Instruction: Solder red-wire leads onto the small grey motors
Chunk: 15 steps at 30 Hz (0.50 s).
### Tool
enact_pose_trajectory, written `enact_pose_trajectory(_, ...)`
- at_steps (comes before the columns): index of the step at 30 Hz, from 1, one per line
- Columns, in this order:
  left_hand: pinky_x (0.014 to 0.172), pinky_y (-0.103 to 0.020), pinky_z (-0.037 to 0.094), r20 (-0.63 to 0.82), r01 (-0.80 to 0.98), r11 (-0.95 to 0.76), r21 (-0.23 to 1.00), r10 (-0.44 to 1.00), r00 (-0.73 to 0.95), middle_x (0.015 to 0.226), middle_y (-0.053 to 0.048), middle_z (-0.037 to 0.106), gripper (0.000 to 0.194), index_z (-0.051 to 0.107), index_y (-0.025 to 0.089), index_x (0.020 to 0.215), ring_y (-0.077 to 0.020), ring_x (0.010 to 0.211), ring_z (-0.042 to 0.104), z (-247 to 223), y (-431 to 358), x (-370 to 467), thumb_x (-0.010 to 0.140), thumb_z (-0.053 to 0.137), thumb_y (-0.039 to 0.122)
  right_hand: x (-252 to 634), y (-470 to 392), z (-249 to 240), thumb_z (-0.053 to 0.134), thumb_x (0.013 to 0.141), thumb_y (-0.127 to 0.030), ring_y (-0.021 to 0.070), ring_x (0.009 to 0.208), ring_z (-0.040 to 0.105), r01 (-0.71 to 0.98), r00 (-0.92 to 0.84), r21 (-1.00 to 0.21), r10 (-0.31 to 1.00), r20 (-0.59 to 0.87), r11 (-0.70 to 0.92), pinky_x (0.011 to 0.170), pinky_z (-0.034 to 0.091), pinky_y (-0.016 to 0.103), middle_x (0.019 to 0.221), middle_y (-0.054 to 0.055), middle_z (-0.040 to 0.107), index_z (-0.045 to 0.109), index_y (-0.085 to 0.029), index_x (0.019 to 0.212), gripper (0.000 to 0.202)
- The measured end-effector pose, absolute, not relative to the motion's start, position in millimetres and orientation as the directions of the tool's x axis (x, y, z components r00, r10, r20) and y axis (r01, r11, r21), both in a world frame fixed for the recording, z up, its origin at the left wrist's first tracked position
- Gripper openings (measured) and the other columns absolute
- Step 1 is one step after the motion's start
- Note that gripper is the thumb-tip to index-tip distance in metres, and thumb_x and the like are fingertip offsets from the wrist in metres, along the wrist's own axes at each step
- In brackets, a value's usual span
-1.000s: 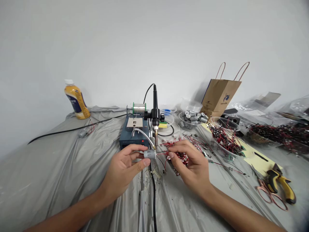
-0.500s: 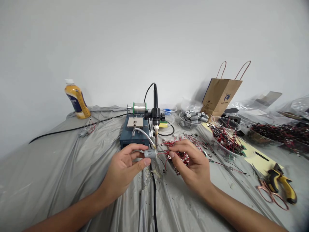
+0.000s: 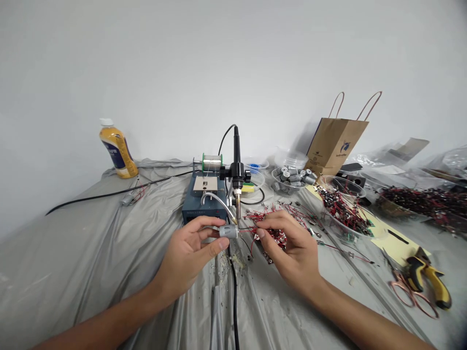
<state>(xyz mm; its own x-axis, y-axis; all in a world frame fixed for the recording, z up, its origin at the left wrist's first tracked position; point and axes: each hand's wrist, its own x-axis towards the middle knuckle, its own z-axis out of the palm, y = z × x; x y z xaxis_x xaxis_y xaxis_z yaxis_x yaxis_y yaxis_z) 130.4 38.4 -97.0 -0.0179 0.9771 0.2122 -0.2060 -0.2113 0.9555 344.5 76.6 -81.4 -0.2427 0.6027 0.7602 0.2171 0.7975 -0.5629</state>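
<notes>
Between the thumb and fingers of my left hand (image 3: pixel 193 253) is a small grey cylindrical motor (image 3: pixel 228 231), held sideways. My right hand (image 3: pixel 288 243) pinches thin red and black wires (image 3: pixel 248 228) that reach to the motor's right end. A soldering iron (image 3: pixel 238 194) hangs upright in a black clamp, its tip just above that end. The curved metal tube (image 3: pixel 219 201) of the solder feeder also ends there. Whether tip, wire and motor touch is too small to tell. Behind stands a blue station (image 3: pixel 189 197) with a solder spool (image 3: pixel 212 162).
Loose red and black wired parts (image 3: pixel 273 238) lie behind my right hand. Further right are a bowl of motors (image 3: pixel 288 187), a bowl of wired parts (image 3: pixel 345 226), a paper bag (image 3: pixel 335 146), scissors (image 3: pixel 404 287) and pliers (image 3: pixel 434 287). A yellow bottle (image 3: pixel 118 153) stands back left.
The whole view has shifted slightly. Both hands keep their grips, and the motor looks slightly rotated, with its side slot now showing differently.
</notes>
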Motion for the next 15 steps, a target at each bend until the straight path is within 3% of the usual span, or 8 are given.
enact_pose_trajectory(15,0.076,-0.021,0.054,0.204,-0.193,-0.206,0.959,0.978,-0.029,0.095,-0.003,0.074,0.028,0.070,0.019,0.101,-0.0125,0.086,0.068,-94.8,37.6,131.0,0.077,0.084,0.023,345.3,76.6,-81.7,0.066,0.088,-0.010,0.0127,0.090,0.062,0.230,-0.246,-0.565,0.609,0.754,0.792,0.079,0.048,0.026,0.093,0.002,0.065,0.071,-0.021,0.098,0.016)
